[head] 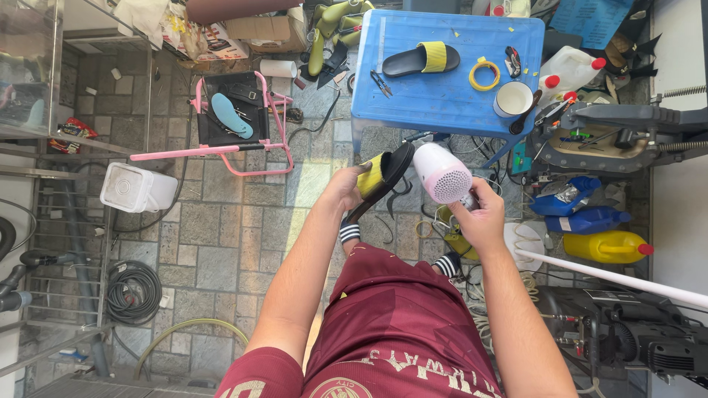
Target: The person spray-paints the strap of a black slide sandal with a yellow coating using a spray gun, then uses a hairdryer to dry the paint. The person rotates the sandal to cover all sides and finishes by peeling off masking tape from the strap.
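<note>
My left hand [344, 190] grips a black slide sandal with a yellow strap [382, 175], held tilted above my knees. My right hand [481, 218] holds a white and pink hair dryer [441, 172] whose round grille faces up, its body right beside the sandal's sole. A matching black and yellow sandal [422, 59] lies on the blue plastic table [435, 103] in front of me. I sit with dark red shorts over my legs.
On the blue table are scissors [380, 82], a yellow tape ring [484, 74] and a white cup [512, 99]. A pink folding chair [236, 121] stands left, a white box [136, 188] beside it. Blue and yellow jugs [605, 236] and machines crowd the right.
</note>
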